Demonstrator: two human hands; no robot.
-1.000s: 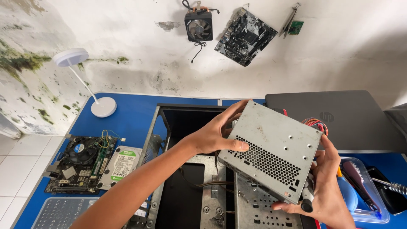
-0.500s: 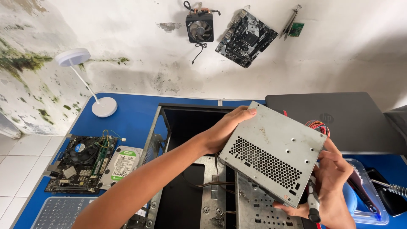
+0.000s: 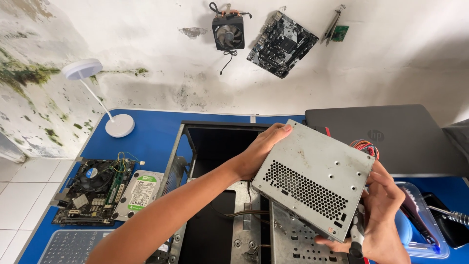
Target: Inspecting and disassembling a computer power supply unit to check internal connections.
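The left hand (image 3: 261, 149) grips the upper left edge of a grey metal box (image 3: 315, 178), fingers curled over its top corner and thumb underneath. The right hand (image 3: 383, 215) closes on the box's lower right corner from below, and also pinches a black-handled screwdriver (image 3: 357, 234) against that corner. The box is held tilted in the air above an open computer case (image 3: 220, 195), touching nothing but the hands. Its near face is a grid of small round holes; its broad top is flat, scuffed sheet metal with a few screw holes. Coloured wires (image 3: 364, 145) bunch out at its far right edge.

Below, the case is a dark open cavity with bare metal rails. Open blue table (image 3: 146, 137) lies to the left, up to a white lamp (image 3: 105, 105). Nearer sit a circuit board (image 3: 93, 190) and a hard drive (image 3: 139, 193), just beside each other. A closed grey laptop (image 3: 391, 139) lies close behind the box on the right.
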